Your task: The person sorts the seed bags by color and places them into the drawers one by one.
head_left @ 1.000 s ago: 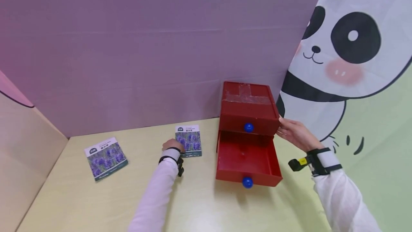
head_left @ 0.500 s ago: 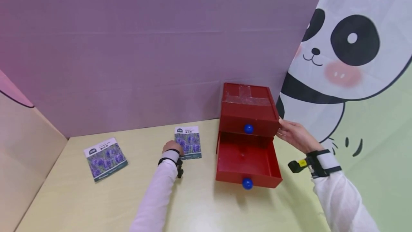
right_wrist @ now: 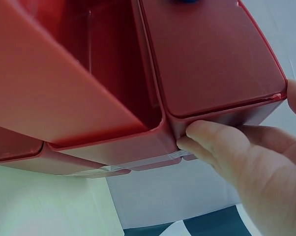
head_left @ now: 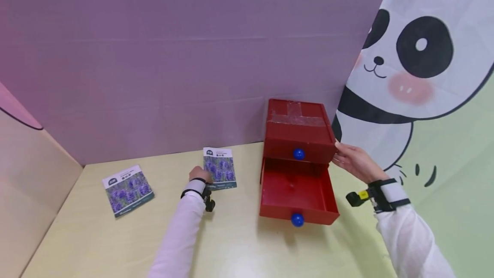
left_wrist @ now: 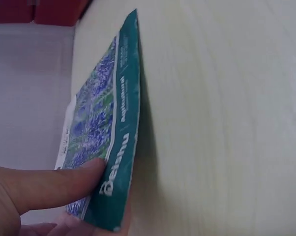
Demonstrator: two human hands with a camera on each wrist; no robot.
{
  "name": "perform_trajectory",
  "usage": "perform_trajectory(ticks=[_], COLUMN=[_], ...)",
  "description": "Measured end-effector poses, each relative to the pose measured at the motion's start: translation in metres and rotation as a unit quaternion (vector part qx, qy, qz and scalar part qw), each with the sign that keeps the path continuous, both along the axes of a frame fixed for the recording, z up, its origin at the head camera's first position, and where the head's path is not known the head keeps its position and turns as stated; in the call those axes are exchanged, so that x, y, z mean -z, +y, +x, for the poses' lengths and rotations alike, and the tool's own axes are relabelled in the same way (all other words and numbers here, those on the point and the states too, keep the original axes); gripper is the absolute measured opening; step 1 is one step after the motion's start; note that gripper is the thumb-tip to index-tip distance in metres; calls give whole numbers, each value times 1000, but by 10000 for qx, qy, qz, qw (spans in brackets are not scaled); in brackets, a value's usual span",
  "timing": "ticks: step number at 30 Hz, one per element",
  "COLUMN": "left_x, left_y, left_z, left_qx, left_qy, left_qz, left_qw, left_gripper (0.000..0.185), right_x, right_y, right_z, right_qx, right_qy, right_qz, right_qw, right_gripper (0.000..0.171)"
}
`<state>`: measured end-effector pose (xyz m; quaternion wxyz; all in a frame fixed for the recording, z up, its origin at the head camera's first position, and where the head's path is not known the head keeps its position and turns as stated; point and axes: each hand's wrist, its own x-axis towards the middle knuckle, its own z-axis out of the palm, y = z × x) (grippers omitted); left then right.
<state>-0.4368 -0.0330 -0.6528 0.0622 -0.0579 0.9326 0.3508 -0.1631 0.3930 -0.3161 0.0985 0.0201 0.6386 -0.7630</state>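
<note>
A lavender seed packet is tilted up off the pale table, and my left hand pinches its near left corner. In the left wrist view my thumb lies on the packet's green printed face, with fingers under it. A red two-drawer box stands to the right. Its lower drawer is pulled out and looks empty; the upper one is closed. My right hand grips the box's right side. In the right wrist view the fingers press the box wall and the thumb shows at the right edge.
A second lavender packet lies flat at the table's left. Each drawer has a blue knob, upper and lower. A purple wall closes the back and a panda-print panel closes the right side.
My left hand has raised the seed packet from flat on the table and drawn it slightly to the left. The right hand and the red box have stayed put.
</note>
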Motion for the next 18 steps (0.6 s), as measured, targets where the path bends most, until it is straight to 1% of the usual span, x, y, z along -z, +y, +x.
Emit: perform_trajectory(ticks=[1,2,3,5,6,7,8,9,10,11,12,13,14,15,16,17,18], left_x=[9,15,21,26,24,18,12,4,-7,-17,-28,-33,-32,-26,-15,3,26], left_y=[-3,-6,-9,-13,-14,-15,-15,-16,-16,-15,-15,-14,-13,-14,-15,-17,-21], left_z=[-8,-12,-16,-20,-18,-14,-10,-5,3,9,16,18,17,13,4,-10,-28], left_qx=[8,-50,-27,19,79,185,224,332,397,394,467,431,375,414,364,307,392], left_qy=[-109,-52,-105,-172,-155,-244,-225,-176,-128,-126,-179,-235,-190,-225,-324,-428,-454], left_qz=[47,61,122,398,571,775,956,1189,1396,1525,1669,1768,1870,1991,2073,2122,2230], left_qw=[9999,10000,9999,9991,9982,9965,9949,9922,9893,9874,9847,9830,9815,9789,9771,9758,9730], left_gripper=[63,62,63,62,60,58,54,50,47,44,43,43,43,45,47,49,54], right_x=[0,0,1,1,1,1,1,0,0,0,0,0,0,0,0,0,0], right_y=[0,0,0,0,0,0,0,0,1,1,1,1,1,0,0,0,0], right_z=[0,0,0,0,1,1,1,1,1,0,0,0,0,0,0,0,0], right_qx=[-1,-8,-21,-54,-76,-89,-103,-111,-117,-119,-118,-113,-112,-108,-105,-98,-86], right_qy=[2,5,13,37,50,68,78,91,96,100,91,87,81,77,68,64,52], right_qz=[-9,-17,-31,-57,-38,-53,-63,-60,-48,-48,-50,-75,-64,-71,-96,-117,-126], right_qw=[10000,10000,10000,10000,10000,9999,9999,9999,9999,9999,9999,9999,9999,9999,9999,9999,9999], right_gripper=[24,24,24,25,26,26,27,27,27,27,27,27,28,28,28,28,28])
